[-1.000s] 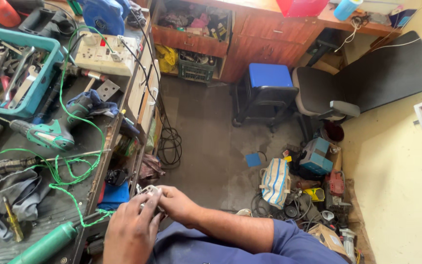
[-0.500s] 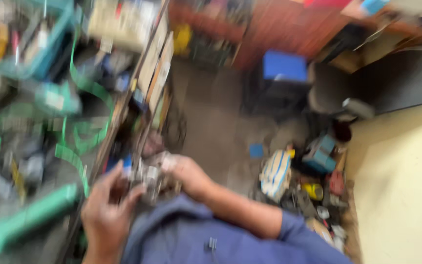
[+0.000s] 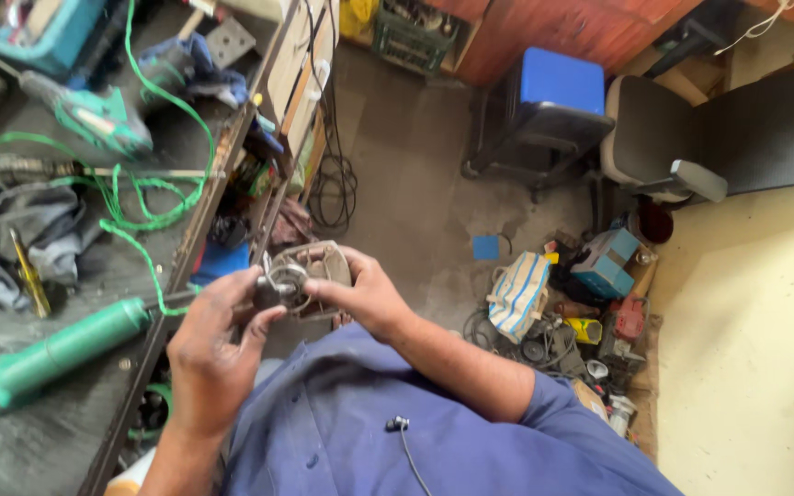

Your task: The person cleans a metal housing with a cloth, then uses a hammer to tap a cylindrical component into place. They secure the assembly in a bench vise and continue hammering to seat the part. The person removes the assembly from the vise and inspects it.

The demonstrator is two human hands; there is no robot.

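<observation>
Grey metal, a small motor part (image 3: 310,276) is gripped in both the left hand (image 3: 218,344) and the right hand (image 3: 360,289) just beside the bench (image 3: 94,248), where it could be dropped if jolted.

- Floor (image 3: 415,165): bare grey concrete, stained, in even daylight.
- Wall (image 3: 755,349): pale yellow, at the right.
- Desk (image 3: 66,386): dark, worn top along the left edge, its open side shelves (image 3: 296,83) crowded with small items.
- Stool (image 3: 553,92): black frame with a blue seat, beside a grey office chair (image 3: 654,138).
- Wooden cabinet (image 3: 581,28): reddish-brown, at the top.
- Green crate (image 3: 415,37): on the floor against the cabinet.
- Black cables (image 3: 333,184): coiled beside the desk.
- Heap of tools and boxes (image 3: 581,312): along the wall's foot.
</observation>
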